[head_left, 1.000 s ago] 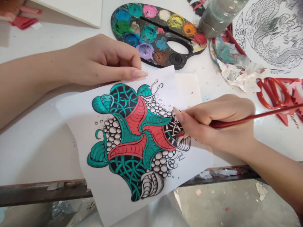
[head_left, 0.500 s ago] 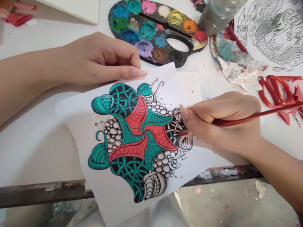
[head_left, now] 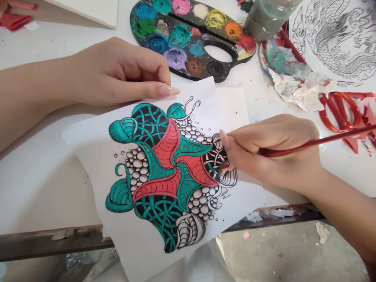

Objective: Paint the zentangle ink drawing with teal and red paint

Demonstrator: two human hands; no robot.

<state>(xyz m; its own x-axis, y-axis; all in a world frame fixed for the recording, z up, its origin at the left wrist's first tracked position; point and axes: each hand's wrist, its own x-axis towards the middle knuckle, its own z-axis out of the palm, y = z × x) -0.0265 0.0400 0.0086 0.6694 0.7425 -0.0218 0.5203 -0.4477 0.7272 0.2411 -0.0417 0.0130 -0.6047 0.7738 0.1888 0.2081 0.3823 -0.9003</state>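
Observation:
A white sheet (head_left: 141,243) with a teal, red and black patterned drawing (head_left: 164,172) lies on the white table and hangs over its front edge. My left hand (head_left: 117,72) rests curled on the sheet's upper left, with a fingertip pressing the paper down. My right hand (head_left: 273,150) pinches a thin red paintbrush (head_left: 320,141). The brush tip touches the drawing's right side, by a black-and-white woven patch.
A black palette (head_left: 190,33) with many paint colours lies at the back. Right of it are a grey bottle (head_left: 267,15), crumpled stained paper (head_left: 293,82), red scissors (head_left: 340,111) and a dragon line drawing (head_left: 337,39). The table edge (head_left: 58,239) runs along the front.
The view has shifted slightly, so everything sits a little further left. My right hand made a small move with the brush on the drawing's right side. The left hand stays in place.

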